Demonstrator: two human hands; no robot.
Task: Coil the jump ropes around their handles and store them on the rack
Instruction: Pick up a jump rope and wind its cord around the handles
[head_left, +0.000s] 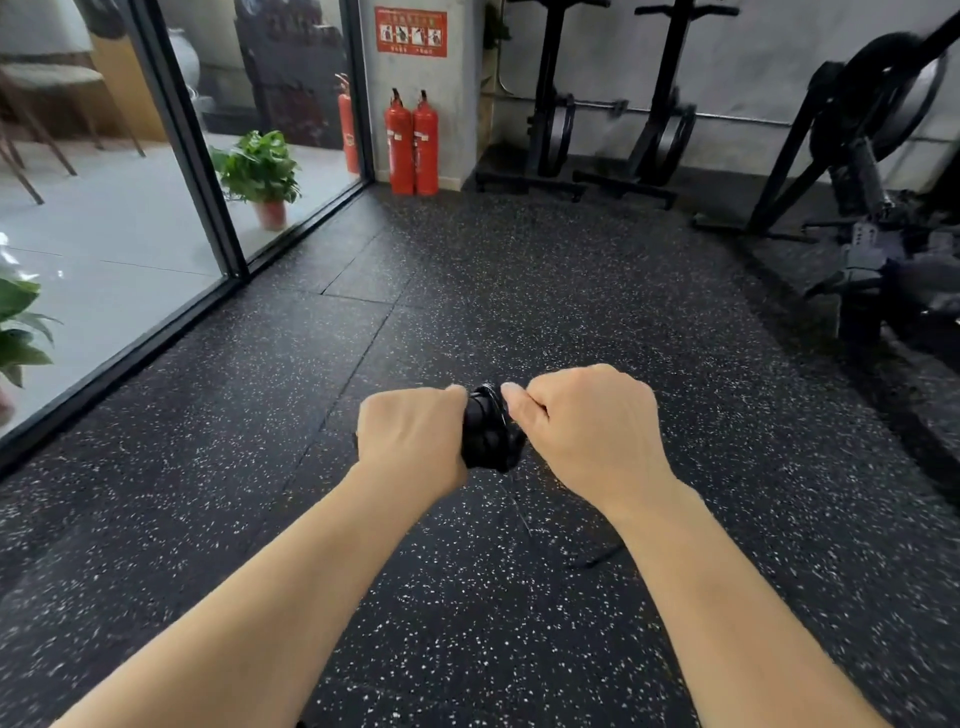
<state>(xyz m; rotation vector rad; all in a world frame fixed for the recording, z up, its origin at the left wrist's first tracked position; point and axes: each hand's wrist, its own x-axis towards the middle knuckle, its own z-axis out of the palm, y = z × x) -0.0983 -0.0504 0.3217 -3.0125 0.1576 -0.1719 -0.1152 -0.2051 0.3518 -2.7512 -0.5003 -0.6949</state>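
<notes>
A black jump rope bundle (487, 432), with cord coiled around its handles, sits between my two hands above the speckled floor. My left hand (413, 435) grips the bundle from the left, fingers curled round it. My right hand (589, 423) is curled on the right side and pinches the cord at the top of the coil. A thin loose length of rope (524, 519) hangs below the bundle and trails to the floor. The handles are mostly hidden by the coils and my fingers. No storage rack for ropes is recognisable.
Black speckled rubber floor (467, 291) stretches ahead. Two red fire extinguishers (413, 148) stand by a grey pillar. Black gym machines (613, 135) line the back wall, and more equipment (883, 208) is at right. A glass wall (171, 156) with potted plants (260, 171) runs along the left.
</notes>
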